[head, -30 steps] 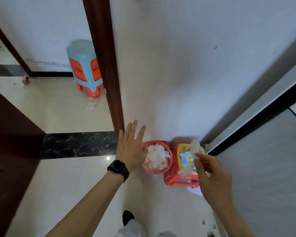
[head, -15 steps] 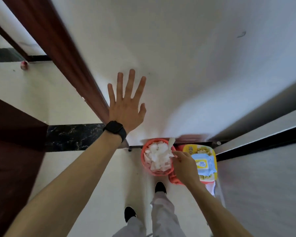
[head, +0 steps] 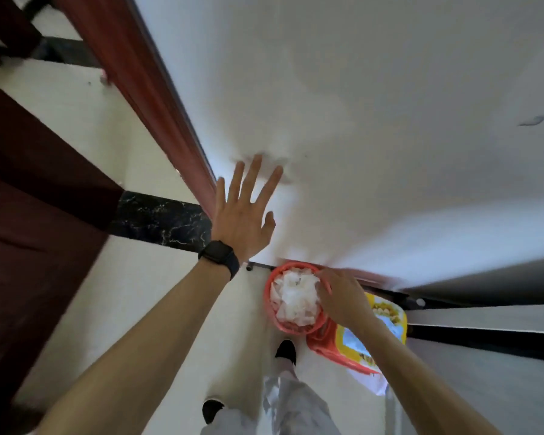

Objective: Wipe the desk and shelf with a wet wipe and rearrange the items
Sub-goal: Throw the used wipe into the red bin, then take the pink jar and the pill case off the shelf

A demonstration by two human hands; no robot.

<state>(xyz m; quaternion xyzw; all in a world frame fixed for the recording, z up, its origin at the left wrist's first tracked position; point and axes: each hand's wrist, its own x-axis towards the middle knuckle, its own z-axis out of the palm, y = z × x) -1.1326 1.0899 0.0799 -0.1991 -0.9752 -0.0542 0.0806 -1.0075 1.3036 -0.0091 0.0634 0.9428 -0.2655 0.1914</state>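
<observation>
A round red bin (head: 296, 329) full of crumpled white wipes (head: 291, 298) stands on the floor against the white wall (head: 358, 120). My right hand (head: 343, 298) reaches down over the bin's right rim, fingertips in the pile; blur hides whether a wipe is between them. My left hand (head: 242, 221), with a black watch on the wrist, lies flat on the wall above the bin, fingers spread and holding nothing. A yellow and blue wet wipe pack (head: 387, 318) lies on a small red stool (head: 322, 340) just right of the bin.
A reddish-brown door frame (head: 145, 89) runs along the wall's left edge, with a black marble threshold (head: 161, 219) and a dark door (head: 29, 215) left of it. A black sliding-door track (head: 484, 339) is at right. My shoe (head: 285, 351) stands below the bin.
My head has tipped further down toward the floor. My right hand brought the white wipe from above the stool to the bin. My left hand went up from the bin's side onto the wall.
</observation>
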